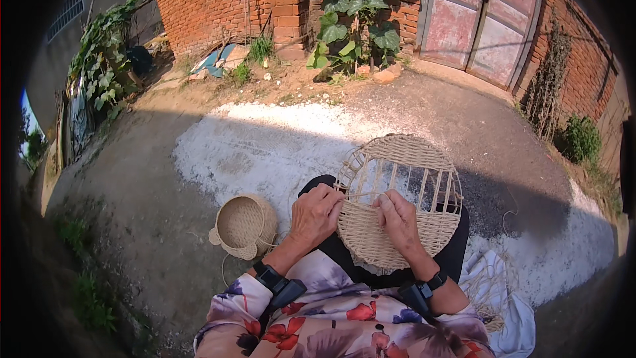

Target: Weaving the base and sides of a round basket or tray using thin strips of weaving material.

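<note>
A round, partly woven straw piece (397, 242) rests on my lap, tan in colour. Its near part and far rim are closely woven, while bare ribs cross the gap between. At the left edge of the weave, my left hand (317, 215) is closed, pinching a thin straw cord (360, 194). This cord stretches across the ribs toward my right hand (399, 221). The right one lies over the woven part with thumb and fingers pressed together at the cord; its fingertips partly hide the grip. Both wrists wear black bands with dark devices.
A small woven basket (248, 225) with ear-like flaps sits on the ground at left, a loose cord trailing. At right lie a white cloth (507, 305) and loose straw strands (487, 292). Beyond are a brick wall (205, 6), a leafy plant (354, 16) and a metal door (480, 20).
</note>
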`<state>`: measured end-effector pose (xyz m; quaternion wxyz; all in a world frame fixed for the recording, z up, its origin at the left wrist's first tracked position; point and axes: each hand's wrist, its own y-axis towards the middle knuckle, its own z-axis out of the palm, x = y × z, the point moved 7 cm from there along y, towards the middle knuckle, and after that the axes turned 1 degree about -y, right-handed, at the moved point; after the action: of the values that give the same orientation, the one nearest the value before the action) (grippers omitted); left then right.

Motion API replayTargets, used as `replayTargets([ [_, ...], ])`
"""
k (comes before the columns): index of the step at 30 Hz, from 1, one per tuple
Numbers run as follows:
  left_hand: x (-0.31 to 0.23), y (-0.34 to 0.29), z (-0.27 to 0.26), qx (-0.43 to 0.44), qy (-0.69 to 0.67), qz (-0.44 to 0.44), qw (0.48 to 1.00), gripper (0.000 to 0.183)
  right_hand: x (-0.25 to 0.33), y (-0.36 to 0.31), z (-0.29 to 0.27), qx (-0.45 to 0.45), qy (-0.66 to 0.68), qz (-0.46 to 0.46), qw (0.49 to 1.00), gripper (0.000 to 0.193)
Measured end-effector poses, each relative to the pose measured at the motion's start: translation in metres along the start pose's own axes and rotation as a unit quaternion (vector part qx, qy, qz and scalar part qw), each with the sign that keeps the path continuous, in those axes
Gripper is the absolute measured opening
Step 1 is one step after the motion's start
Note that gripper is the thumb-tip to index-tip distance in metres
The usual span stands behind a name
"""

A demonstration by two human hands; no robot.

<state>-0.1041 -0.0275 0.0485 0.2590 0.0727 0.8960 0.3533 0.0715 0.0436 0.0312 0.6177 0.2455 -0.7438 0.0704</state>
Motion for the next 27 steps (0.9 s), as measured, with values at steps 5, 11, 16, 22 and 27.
replayTargets([
  [5, -0.013, 0.003, -0.009, -0.016, 0.032, 0.026, 0.999, 0.014, 0.002, 0.014, -0.004, -0.015, -0.075, -0.056, 0.995, 0.032],
  [11, -0.015, -0.001, 0.001, -0.068, -0.036, 0.011, 0.997, 0.016, 0.02, 0.003, 0.003, 0.019, -0.031, -0.047, 0.998, 0.029],
  [16, -0.003, -0.002, 0.006, -0.087, -0.075, -0.006, 0.993, 0.016, 0.044, 0.024, 0.001, 0.003, -0.061, -0.095, 0.994, 0.029],
  [22, 0.005, -0.009, 0.01, -0.061, -0.091, -0.048, 0.993, 0.015, 0.038, 0.023, -0.001, -0.001, -0.084, -0.079, 0.993, 0.029],
  [27, 0.004, -0.008, 0.012, -0.06, -0.104, -0.047, 0.992, 0.014, 0.026, 0.017, -0.009, -0.011, -0.175, -0.116, 0.978, 0.026],
])
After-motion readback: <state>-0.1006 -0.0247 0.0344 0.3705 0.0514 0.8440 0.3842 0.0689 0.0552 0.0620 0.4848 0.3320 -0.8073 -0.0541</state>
